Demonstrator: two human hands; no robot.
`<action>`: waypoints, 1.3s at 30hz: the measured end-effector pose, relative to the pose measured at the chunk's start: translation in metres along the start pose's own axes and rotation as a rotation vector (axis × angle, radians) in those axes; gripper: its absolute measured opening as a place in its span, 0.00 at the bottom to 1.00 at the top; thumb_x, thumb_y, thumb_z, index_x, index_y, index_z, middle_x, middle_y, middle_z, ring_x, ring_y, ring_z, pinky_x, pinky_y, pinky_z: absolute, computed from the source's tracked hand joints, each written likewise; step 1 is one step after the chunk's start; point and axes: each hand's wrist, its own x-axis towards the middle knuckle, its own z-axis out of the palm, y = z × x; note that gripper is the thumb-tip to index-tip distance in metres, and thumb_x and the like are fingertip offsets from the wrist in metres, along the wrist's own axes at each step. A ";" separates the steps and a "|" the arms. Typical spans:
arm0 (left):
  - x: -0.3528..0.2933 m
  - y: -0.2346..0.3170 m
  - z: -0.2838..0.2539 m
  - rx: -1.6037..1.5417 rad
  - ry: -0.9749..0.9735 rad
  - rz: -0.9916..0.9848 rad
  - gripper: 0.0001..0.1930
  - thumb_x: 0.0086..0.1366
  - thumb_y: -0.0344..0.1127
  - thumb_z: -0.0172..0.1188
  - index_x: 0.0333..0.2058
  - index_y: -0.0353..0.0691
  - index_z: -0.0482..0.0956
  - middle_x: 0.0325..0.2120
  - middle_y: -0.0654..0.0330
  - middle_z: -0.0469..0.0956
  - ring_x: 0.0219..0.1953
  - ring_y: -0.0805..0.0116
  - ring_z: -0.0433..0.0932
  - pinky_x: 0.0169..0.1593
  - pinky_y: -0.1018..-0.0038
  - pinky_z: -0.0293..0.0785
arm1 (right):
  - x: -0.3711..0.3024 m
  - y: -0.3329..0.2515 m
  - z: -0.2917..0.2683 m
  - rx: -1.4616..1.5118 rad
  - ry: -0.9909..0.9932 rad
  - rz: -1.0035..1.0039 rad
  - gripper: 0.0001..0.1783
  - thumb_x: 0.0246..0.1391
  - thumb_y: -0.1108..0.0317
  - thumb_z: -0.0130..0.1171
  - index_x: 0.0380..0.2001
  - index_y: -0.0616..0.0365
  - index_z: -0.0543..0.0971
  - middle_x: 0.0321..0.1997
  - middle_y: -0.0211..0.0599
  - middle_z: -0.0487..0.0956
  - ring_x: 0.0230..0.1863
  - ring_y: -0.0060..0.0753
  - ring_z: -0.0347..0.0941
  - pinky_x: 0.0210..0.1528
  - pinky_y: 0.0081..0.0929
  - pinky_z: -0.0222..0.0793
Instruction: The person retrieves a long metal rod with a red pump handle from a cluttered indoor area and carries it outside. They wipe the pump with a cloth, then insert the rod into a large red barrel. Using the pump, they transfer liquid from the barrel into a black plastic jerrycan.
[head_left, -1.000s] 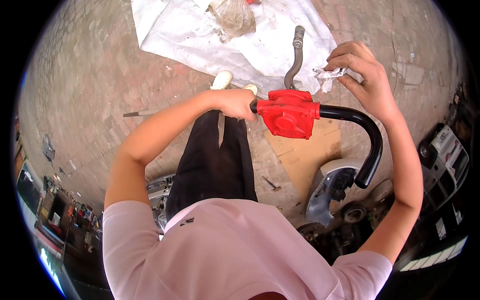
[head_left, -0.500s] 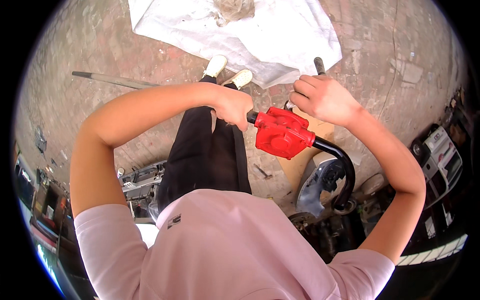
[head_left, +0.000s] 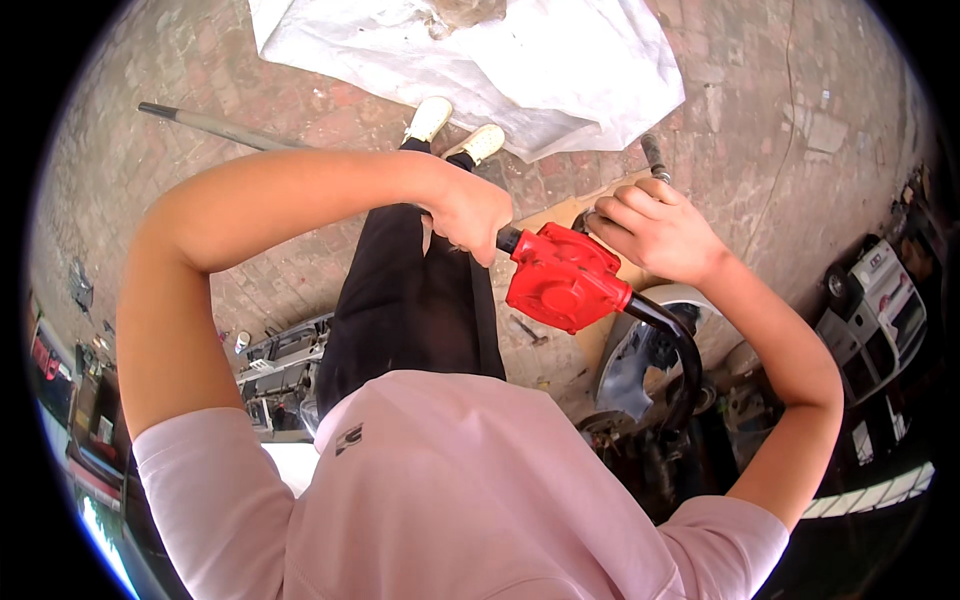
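A red hand-cranked rotary pump (head_left: 563, 278) hangs in front of my body, tilted. My left hand (head_left: 470, 212) is closed round the short black pipe stub (head_left: 509, 240) at the pump's left. From its right side a black curved pipe (head_left: 688, 365) bends down toward the lower right. My right hand (head_left: 660, 228) is curled round the crank by the pump's upper right. Beyond its knuckles the crank's dark worn handle (head_left: 654, 155) sticks out, with a metal collar at its base. My fingers hide most of the crank arm.
A white sheet (head_left: 560, 75) lies on the brick floor ahead, just past my shoes. A long pole (head_left: 215, 126) lies at the left. Cardboard (head_left: 555, 213), a small hammer (head_left: 529, 331), a grey curved panel (head_left: 627, 375) and metal frame parts (head_left: 285, 362) surround my legs.
My right hand and the crank handle have swung slightly toward me and to the right. The pump has shifted a little nearer to me. Both hands keep their hold.
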 end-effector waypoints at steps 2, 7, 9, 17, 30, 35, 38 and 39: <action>-0.005 0.006 -0.003 0.003 -0.025 -0.016 0.14 0.50 0.36 0.53 0.13 0.34 0.66 0.07 0.59 0.63 0.09 0.66 0.64 0.12 0.71 0.60 | -0.005 -0.004 -0.001 -0.039 0.001 0.032 0.14 0.38 0.66 0.52 0.33 0.52 0.76 0.39 0.25 0.70 0.43 0.24 0.65 0.48 0.21 0.59; -0.007 0.011 -0.006 0.014 0.018 -0.012 0.16 0.49 0.35 0.53 0.09 0.35 0.62 0.06 0.59 0.62 0.08 0.65 0.64 0.12 0.71 0.59 | -0.012 -0.009 -0.002 -0.115 0.009 0.082 0.17 0.38 0.66 0.52 0.37 0.52 0.76 0.40 0.24 0.70 0.42 0.23 0.65 0.46 0.21 0.60; -0.008 0.013 -0.006 0.014 0.019 -0.008 0.17 0.49 0.35 0.53 0.08 0.35 0.62 0.05 0.60 0.61 0.08 0.65 0.63 0.12 0.71 0.59 | -0.016 -0.011 -0.003 -0.147 0.011 0.112 0.18 0.39 0.66 0.52 0.38 0.51 0.76 0.41 0.24 0.71 0.42 0.22 0.65 0.46 0.22 0.60; -0.005 0.010 -0.003 0.004 -0.044 -0.048 0.14 0.51 0.35 0.53 0.12 0.36 0.64 0.07 0.61 0.62 0.09 0.68 0.62 0.12 0.72 0.58 | -0.036 -0.002 -0.012 -0.297 0.032 0.031 0.18 0.36 0.66 0.53 0.37 0.53 0.77 0.41 0.24 0.72 0.44 0.21 0.65 0.45 0.20 0.60; 0.012 0.025 -0.005 -0.143 -0.068 -0.129 0.17 0.51 0.34 0.54 0.08 0.39 0.61 0.07 0.65 0.58 0.09 0.73 0.58 0.13 0.74 0.58 | -0.033 -0.002 -0.031 -0.361 -0.306 0.092 0.04 0.38 0.69 0.53 0.22 0.55 0.75 0.32 0.27 0.67 0.41 0.25 0.61 0.45 0.19 0.59; 0.012 0.017 -0.005 -0.216 -0.033 -0.171 0.16 0.51 0.35 0.57 0.10 0.41 0.61 0.07 0.67 0.58 0.08 0.75 0.56 0.13 0.75 0.57 | -0.038 0.014 -0.071 -0.430 -0.166 0.321 0.09 0.41 0.69 0.53 0.30 0.58 0.74 0.36 0.30 0.69 0.44 0.29 0.63 0.45 0.25 0.60; 0.008 0.005 0.003 -0.225 -0.025 -0.127 0.14 0.52 0.35 0.57 0.13 0.40 0.64 0.07 0.66 0.59 0.08 0.75 0.56 0.12 0.75 0.56 | -0.067 0.023 -0.093 -0.190 0.118 0.747 0.08 0.48 0.71 0.54 0.34 0.59 0.74 0.35 0.34 0.70 0.39 0.34 0.65 0.42 0.27 0.62; 0.006 0.004 0.004 -0.217 -0.017 -0.111 0.14 0.52 0.35 0.57 0.13 0.39 0.64 0.07 0.66 0.59 0.08 0.75 0.56 0.12 0.75 0.56 | -0.080 0.022 -0.092 -0.008 0.218 0.895 0.07 0.52 0.71 0.53 0.35 0.60 0.74 0.34 0.34 0.70 0.37 0.32 0.65 0.42 0.25 0.62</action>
